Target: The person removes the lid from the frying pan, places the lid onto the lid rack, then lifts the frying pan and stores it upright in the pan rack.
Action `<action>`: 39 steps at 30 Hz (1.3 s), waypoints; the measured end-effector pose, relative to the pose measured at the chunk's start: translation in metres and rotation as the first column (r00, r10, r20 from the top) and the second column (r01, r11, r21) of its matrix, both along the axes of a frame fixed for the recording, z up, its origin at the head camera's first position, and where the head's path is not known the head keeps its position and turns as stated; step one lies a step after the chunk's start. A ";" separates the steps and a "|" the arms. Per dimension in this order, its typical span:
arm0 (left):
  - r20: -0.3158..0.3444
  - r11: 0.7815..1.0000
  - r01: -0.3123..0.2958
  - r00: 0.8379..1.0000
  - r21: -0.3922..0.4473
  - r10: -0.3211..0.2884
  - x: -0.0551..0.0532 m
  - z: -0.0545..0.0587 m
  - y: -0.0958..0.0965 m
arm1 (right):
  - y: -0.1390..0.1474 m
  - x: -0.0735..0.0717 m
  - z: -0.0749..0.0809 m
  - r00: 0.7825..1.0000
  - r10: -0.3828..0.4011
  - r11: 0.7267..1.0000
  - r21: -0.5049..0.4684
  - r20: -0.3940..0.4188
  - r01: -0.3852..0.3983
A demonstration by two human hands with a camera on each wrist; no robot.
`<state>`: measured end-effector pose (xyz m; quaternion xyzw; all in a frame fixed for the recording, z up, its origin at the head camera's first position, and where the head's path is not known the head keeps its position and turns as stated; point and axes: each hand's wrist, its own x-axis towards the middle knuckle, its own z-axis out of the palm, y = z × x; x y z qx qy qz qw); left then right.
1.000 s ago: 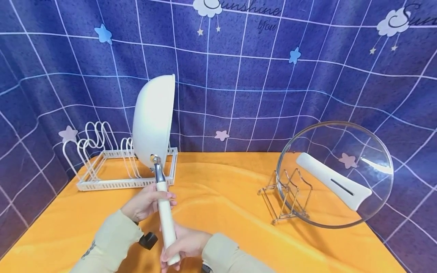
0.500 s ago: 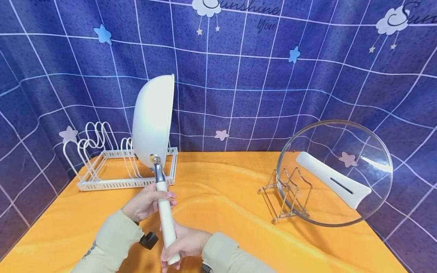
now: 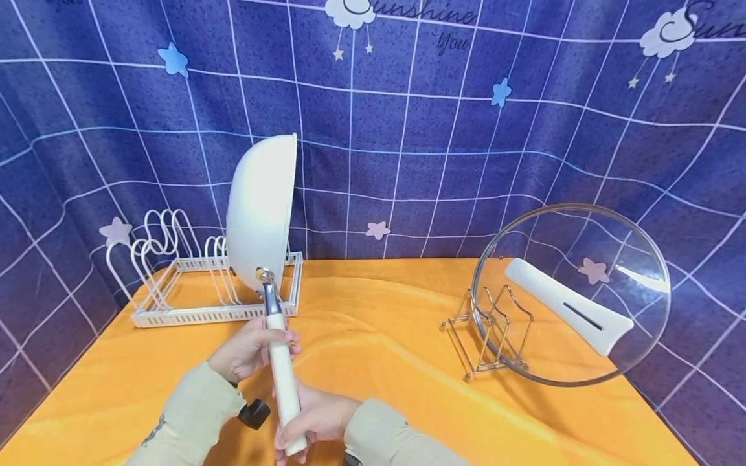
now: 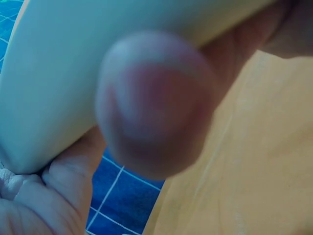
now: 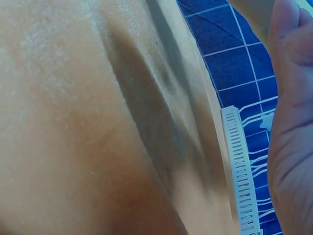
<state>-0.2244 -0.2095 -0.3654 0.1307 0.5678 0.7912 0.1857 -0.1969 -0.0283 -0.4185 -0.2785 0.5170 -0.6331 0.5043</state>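
Observation:
A white deep frying pan (image 3: pixel 259 207) stands on edge, its round underside to the left, its lower part overlapping the white wire dish rack (image 3: pixel 215 315). My left hand (image 3: pixel 245 349) grips its cream handle (image 3: pixel 282 375) just below the metal joint. Lower down, my right hand (image 3: pixel 320 414) grips the handle near its end, thumb laid along it. In the left wrist view a blurred fingertip (image 4: pixel 156 107) sits in front of the handle (image 4: pixel 54 63). In the right wrist view the hand (image 5: pixel 298 117) shows at the right edge.
At the right, a glass lid (image 3: pixel 641 349) with a white handle (image 3: pixel 568 307) leans upright in a small metal wire rack (image 3: pixel 488 370). An orange cloth (image 3: pixel 384 362) covers the table. A blue patterned curtain (image 3: pixel 384 129) hangs behind.
The pan has come down slightly toward the white rack, its rim a little lower than before. Both hands keep their hold on the handle. Lid and racks stay put.

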 end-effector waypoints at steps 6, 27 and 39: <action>0.004 1.000 -0.012 1.000 -0.015 0.012 0.002 0.000 0.001 | 0.001 0.001 -0.001 1.000 0.004 1.000 0.005 0.001 -0.004; 0.036 0.999 -0.024 0.999 -0.033 0.025 0.006 -0.010 0.004 | 0.001 0.002 -0.010 1.000 0.005 0.999 0.040 -0.006 -0.004; 0.065 0.998 -0.052 0.996 -0.044 0.055 0.004 -0.014 0.006 | 0.002 0.000 -0.015 1.000 0.017 0.999 0.048 0.004 -0.017</action>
